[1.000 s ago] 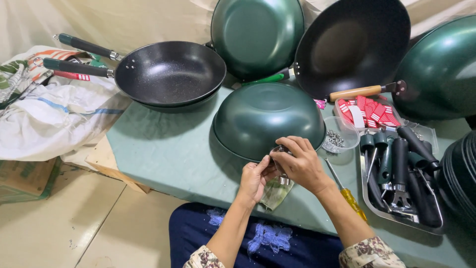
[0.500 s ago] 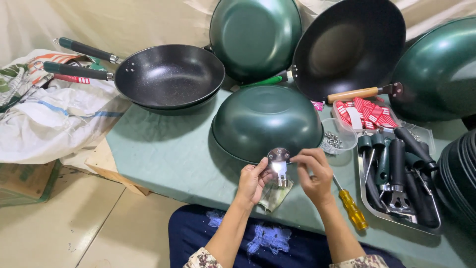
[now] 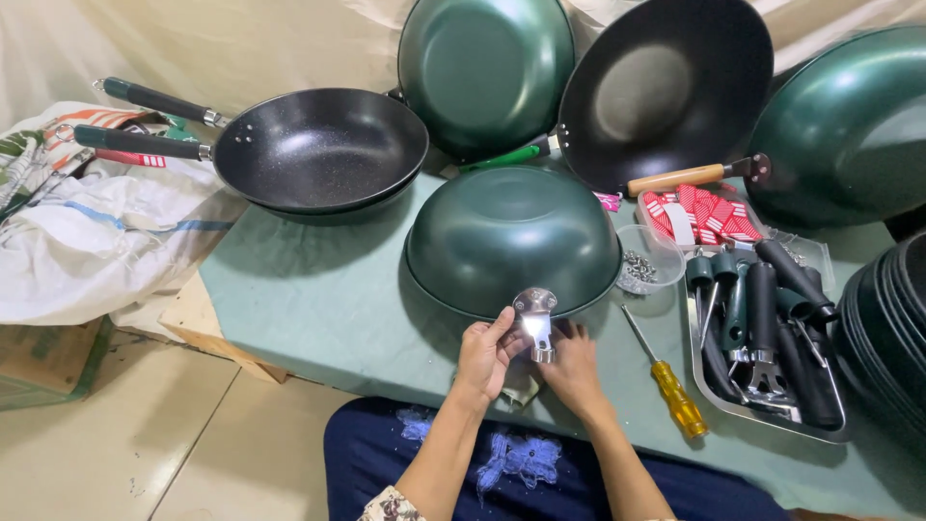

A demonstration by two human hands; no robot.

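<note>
A dark green wok lies upside down on the green table in front of me. At its near rim a shiny metal handle bracket stands upright. My left hand pinches the bracket from the left. My right hand holds its lower end from the right. A bit of crumpled clear wrapping lies under my hands. A yellow-handled screwdriver lies on the table just right of my right hand.
A metal tray of dark handles sits at the right, with a small clear cup of screws and a box of red packets behind it. Black and green pans crowd the back; stacked pans stand far right. White sacks lie left.
The screwdriver, covered by my right hand a second ago, now lies free on the table. Both hands have raised the metal bracket out of the wrapping and brought it upright against the wok's rim.
</note>
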